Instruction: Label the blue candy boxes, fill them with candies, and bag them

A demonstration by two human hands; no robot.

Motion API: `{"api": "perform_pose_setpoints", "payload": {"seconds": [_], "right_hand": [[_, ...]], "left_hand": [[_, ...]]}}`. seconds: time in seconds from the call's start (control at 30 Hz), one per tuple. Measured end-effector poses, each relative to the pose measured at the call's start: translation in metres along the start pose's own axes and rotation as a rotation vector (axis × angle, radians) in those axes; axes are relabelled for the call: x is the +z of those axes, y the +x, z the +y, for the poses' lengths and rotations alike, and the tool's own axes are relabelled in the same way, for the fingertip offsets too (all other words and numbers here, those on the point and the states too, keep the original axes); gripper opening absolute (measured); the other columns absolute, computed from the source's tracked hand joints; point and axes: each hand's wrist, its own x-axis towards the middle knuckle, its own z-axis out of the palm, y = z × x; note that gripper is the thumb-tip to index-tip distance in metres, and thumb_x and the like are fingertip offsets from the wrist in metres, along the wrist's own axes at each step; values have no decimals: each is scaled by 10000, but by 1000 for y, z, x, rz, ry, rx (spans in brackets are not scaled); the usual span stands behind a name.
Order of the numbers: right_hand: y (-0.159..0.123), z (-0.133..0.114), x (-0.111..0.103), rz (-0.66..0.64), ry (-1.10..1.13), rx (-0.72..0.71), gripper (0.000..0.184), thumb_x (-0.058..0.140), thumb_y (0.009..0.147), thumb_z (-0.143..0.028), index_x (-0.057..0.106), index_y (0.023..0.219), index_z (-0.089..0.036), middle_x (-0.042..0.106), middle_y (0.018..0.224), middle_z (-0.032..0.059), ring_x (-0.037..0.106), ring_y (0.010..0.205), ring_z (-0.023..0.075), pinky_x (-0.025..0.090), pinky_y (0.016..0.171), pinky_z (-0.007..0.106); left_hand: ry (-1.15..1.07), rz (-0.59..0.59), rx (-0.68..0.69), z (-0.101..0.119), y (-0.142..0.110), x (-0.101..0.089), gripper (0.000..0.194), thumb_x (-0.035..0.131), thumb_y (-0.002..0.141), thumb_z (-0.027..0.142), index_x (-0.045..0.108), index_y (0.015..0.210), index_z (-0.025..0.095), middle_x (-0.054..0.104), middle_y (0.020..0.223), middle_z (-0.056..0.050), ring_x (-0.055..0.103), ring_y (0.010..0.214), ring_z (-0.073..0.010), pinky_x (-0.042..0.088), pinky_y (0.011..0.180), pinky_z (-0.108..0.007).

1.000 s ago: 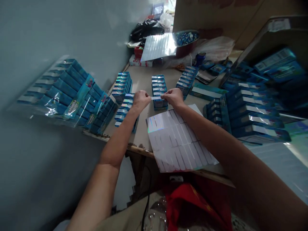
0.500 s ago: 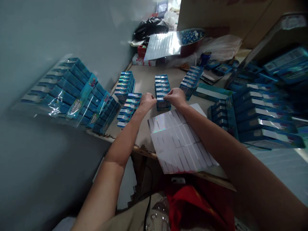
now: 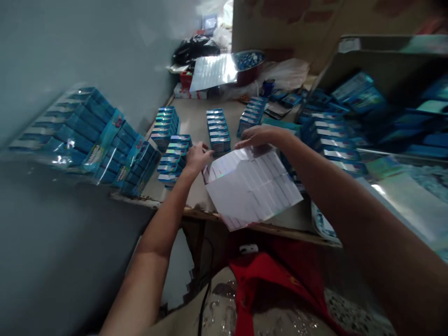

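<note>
My left hand (image 3: 199,157), loosely open, and right hand (image 3: 261,136), grip unclear, had shifted from the middle boxes (image 3: 217,127) to the sticker sheet (image 3: 254,186) at the table's front edge (image 3: 196,211); I judged one application complete.

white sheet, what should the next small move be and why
Perhaps steady the sheet with the left hand: it is beside the sheet's left corner, the right hand is at the far edge, and the near corner appears over the edge of the table.
</note>
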Motion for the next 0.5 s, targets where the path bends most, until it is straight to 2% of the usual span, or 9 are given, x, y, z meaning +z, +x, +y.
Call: {"api": "perform_pose_setpoints", "payload": {"seconds": [0.07,0.1,0.17,0.2,0.27,0.33,0.4,0.47,0.5], "right_hand": [[-27,-6,-10,-78,-58,-25,333,1033,699,-246,709,651,-185,610,604,-11,601,735,161,407,728,290],[-41,-12,-13,-65,-61,-43,347,1022,708,-224,688,621,-190,574,568,-27,588,711,151,399,709,280],[-67,-31,-20,59,-39,-109,370,976,758,-191,644,595,-194,527,550,-45,588,732,141,397,706,258],[-79,-41,-25,93,-22,-131,359,963,784,-228,653,607,-197,524,560,-52,598,754,134,402,706,242],[-104,-56,-44,179,4,-290,253,947,804,-296,730,709,-208,567,618,-72,612,821,118,409,720,203],[-133,-57,-73,338,28,-365,192,941,815,-315,781,811,-209,606,690,-107,586,841,72,381,722,149],[-167,-35,-110,548,117,-335,183,872,902,-314,793,859,-154,578,718,-117,528,789,20,325,708,126],[-201,11,-147,754,348,-163,247,760,1000,-310,765,887,-90,529,714,-107,503,723,-5,324,722,150],[-217,41,-161,814,510,-27,257,703,1044,-321,752,938,-91,574,746,-100,535,719,-1,364,743,178]], "left_hand": [[63,-33,71,3,-23,-11,155,774,915,234,698,804,156,694,786,-10,678,873,-153,450,852,-280],[57,-49,99,4,-34,-15,142,777,913,238,718,817,153,703,781,-12,656,824,-154,455,823,-284],[20,-28,159,1,-53,-22,101,704,950,242,734,909,155,740,871,-35,662,844,-174,481,820,-293],[-16,42,166,-3,-59,-23,120,650,967,257,715,938,160,737,896,-41,670,861,-184,503,832,-301],[-216,315,146,-11,-66,-20,200,627,969,370,692,967,181,718,882,-29,679,842,-198,549,811,-319],[-389,454,107,-15,-71,-9,270,641,939,473,649,957,204,686,837,-7,685,814,-198,590,807,-334],[-557,424,91,-15,-79,6,318,670,893,529,616,939,220,688,832,-2,704,805,-191,630,833,-356],[-651,334,90,-12,-88,21,333,724,829,530,624,922,226,724,862,-2,720,797,-182,657,878,-390],[-654,312,82,-10,-92,28,331,759,786,513,642,910,229,738,864,5,722,780,-179,663,894,-408]]}}
